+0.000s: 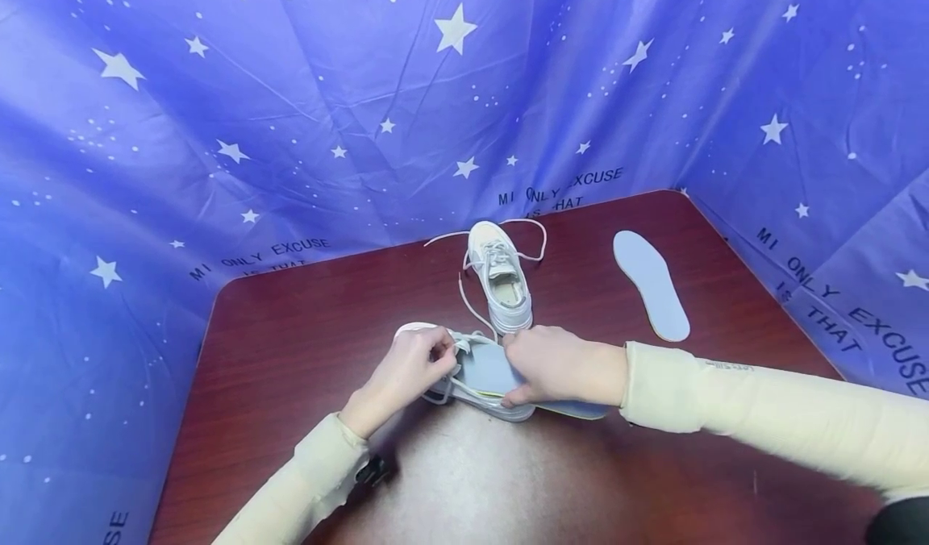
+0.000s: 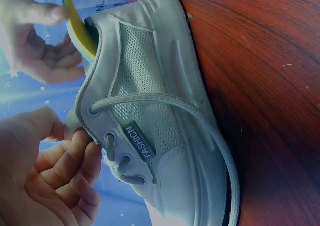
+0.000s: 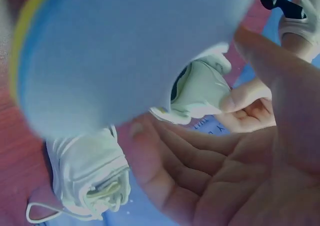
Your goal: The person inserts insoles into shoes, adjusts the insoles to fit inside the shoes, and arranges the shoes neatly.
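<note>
A white lace-up sneaker (image 1: 511, 410) with a mesh side (image 2: 145, 70) rests on the table in front of me. My left hand (image 1: 414, 359) pinches its tongue (image 3: 200, 90) between thumb and fingers. A light blue insole (image 1: 485, 369) with a yellow edge (image 2: 82, 35) is partly inside the shoe, its other end sticking out past the heel. My right hand (image 1: 555, 365) holds that insole across its width, thumb at one edge and fingers at the other. In the right wrist view the insole (image 3: 130, 50) covers much of the shoe opening.
A second white sneaker (image 1: 510, 311) with loose laces stands just behind the first. Another light blue insole (image 1: 651, 285) lies flat at the right of the dark red table (image 1: 305, 368). A blue star-patterned curtain (image 1: 327, 85) hangs around the table's back and sides.
</note>
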`<state>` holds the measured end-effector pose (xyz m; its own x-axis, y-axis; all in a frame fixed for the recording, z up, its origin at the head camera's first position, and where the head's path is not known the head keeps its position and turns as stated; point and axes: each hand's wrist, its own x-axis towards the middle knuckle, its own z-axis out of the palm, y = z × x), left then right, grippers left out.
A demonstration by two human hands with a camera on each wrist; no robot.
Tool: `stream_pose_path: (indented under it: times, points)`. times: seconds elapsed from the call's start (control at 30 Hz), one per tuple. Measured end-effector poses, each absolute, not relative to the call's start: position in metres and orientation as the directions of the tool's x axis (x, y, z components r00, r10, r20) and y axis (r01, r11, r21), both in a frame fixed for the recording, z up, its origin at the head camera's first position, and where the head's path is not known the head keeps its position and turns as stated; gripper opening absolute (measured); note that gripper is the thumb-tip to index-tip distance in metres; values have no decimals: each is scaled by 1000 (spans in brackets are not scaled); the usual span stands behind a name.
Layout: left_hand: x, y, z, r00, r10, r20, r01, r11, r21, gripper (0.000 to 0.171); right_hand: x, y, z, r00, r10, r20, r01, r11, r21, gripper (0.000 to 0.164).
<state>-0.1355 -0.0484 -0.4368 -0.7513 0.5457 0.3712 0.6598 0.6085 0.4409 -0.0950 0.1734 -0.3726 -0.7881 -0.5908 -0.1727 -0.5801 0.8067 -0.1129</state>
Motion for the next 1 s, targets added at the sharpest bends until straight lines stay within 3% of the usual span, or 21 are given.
stream_pose_path:
  times: [0.23,0.53,1.0]
  points:
    - [-136,-50,-435,-748,547,376,664,610,433,10,-87,181,-362,-777,-560,-288,-567,821,-64,58]
    - [-135,-50,-435,-771,544,330,635,625,454,9,-86,186,-367,-781,-599,-176,-601,798,-47,49]
    - [-135,-50,-436,-773,547,321,633,634,445,9,-90,182,-362,-767,-628,-132,-627,777,-53,27]
